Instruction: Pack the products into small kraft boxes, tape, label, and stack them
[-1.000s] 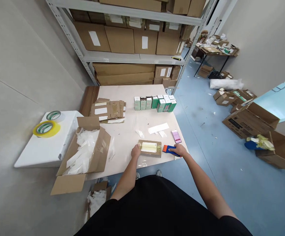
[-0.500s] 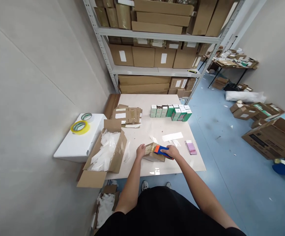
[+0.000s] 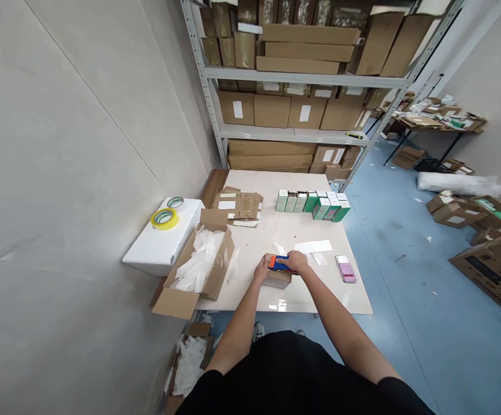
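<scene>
A small brown cardboard box (image 3: 277, 279) stands on the white table (image 3: 319, 294) near its front edge. My left hand (image 3: 261, 269) grips the box's left side, fingers closed on it. My right hand (image 3: 297, 261) is wrapped round a blue and orange box cutter (image 3: 277, 264), which lies across the top of the box. A white paper slip (image 3: 313, 246) and a pink phone (image 3: 346, 270) lie just to the right.
An open carton of clear plastic bags (image 3: 198, 266) sits at the table's left. Flattened cartons (image 3: 238, 204) and a row of green and white boxes (image 3: 313, 203) lie farther back. Tape rolls (image 3: 164, 218) rest on a white side unit. Shelves of cartons (image 3: 289, 109) stand behind.
The box went from lying flat to standing upright under my left hand. My right hand brought the cutter from the box's right side onto its top. The view shifted left.
</scene>
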{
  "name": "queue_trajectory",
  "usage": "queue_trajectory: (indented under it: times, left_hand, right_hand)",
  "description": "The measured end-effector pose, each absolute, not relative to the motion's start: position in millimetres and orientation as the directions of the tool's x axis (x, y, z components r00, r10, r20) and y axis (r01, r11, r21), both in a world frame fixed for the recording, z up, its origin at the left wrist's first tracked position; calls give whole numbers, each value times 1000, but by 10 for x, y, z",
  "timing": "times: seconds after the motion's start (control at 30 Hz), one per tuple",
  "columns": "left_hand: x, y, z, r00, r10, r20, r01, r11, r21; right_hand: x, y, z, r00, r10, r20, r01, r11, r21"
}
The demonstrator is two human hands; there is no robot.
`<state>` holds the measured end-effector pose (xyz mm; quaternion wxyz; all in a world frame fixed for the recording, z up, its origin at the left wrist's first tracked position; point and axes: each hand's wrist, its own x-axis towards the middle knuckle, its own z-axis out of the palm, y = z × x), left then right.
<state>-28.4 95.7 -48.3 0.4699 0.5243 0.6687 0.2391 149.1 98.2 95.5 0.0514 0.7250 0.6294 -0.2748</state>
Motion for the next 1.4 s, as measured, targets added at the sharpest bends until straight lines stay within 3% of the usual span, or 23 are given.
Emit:
queue_trajectory:
  times: [0.37, 0.83, 1.23, 1.4]
  left_hand:
    - [627, 609, -425, 38, 901, -432, 553, 341, 760]
    - [667, 639, -369, 31, 915, -401, 653, 285, 701]
    - [493, 672, -476, 70, 930, -362, 594, 252, 764]
    - [261, 722, -522, 86, 940, -329, 535, 235, 812]
  right_hand:
    - [2414, 639, 981, 123, 866, -485, 935, -265, -236]
    - [3826, 56, 736, 287, 806, -518, 894, -419, -157]
    - [3658, -18, 588, 305, 805, -508, 874, -449, -187]
    - [3325, 80, 465, 260, 839, -477, 871, -417, -259]
